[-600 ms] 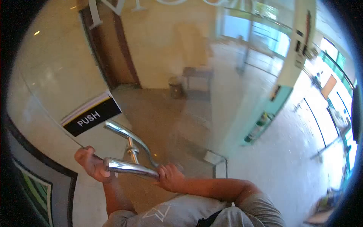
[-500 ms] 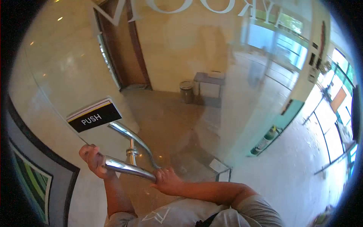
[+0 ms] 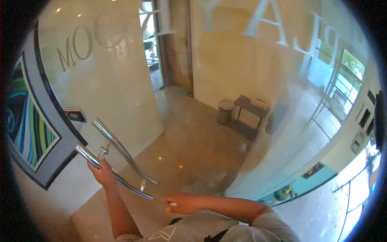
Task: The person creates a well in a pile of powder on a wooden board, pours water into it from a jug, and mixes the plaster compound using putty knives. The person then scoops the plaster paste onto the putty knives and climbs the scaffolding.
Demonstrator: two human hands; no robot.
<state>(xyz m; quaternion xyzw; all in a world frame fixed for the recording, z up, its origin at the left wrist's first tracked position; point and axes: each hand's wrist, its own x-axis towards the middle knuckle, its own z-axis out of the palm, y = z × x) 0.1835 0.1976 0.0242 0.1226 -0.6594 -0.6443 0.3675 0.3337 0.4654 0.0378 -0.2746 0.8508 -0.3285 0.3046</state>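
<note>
A glass door carries a curved metal door handle [image 3: 131,189], with a matching bar seen through the glass. My left hand [image 3: 102,171] is wrapped round the upper part of the near bar. Just right of the bar's lower end, and apart from it, my right hand [image 3: 177,203] is closed, with a small whitish spot showing at its fingers. What that spot is cannot be made out. Above the handle, a small dark sign [image 3: 75,115] is at the door's edge, seen at a steep angle.
Beyond the glass stand a bin [image 3: 225,113] and a low table [image 3: 250,108] against the wall. A doorway [image 3: 175,60] opens behind them. Large letters [image 3: 266,22] cross the glass. At the left hangs a framed picture [image 3: 30,121]; a green extinguisher [image 3: 283,193] lies low at the right.
The door handle has tilted more steeply and the view has swung. My left hand sits farther along the bar, below its top end. My right hand has come off the bar's lower end.
</note>
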